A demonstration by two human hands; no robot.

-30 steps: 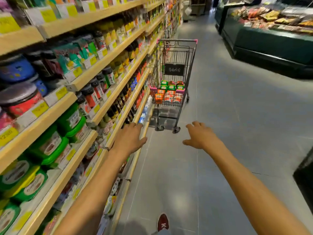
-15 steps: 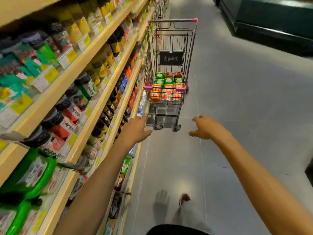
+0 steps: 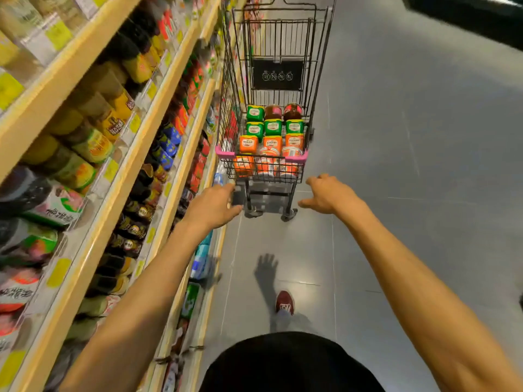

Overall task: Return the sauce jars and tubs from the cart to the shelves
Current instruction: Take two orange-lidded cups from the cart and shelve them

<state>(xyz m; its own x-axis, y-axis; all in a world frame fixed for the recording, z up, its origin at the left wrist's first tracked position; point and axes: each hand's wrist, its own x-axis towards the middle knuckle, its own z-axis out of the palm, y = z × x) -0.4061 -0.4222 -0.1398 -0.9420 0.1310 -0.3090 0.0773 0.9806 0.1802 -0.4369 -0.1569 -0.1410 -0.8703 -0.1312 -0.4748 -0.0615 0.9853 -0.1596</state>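
Observation:
A black wire cart with pink corner guards stands in the aisle ahead, close to the shelves. Its basket holds rows of green tubs, orange tubs and two dark jars at the far end. Both my arms reach forward. My left hand hovers just short of the cart's near left corner, fingers loosely spread and empty. Near the right corner my right hand hangs in the air, fingers loosely bent, holding nothing. Neither hand touches the cart.
Wooden shelves packed with jars, tubs and bottles run along the left, with yellow price tags on their edges. Grey tiled floor stretches to the right. My red shoe steps forward below. A dark counter edge shows top right.
I have walked toward the cart, which now looms much closer. Both hands have stayed outstretched and drawn up to the cart's near end.

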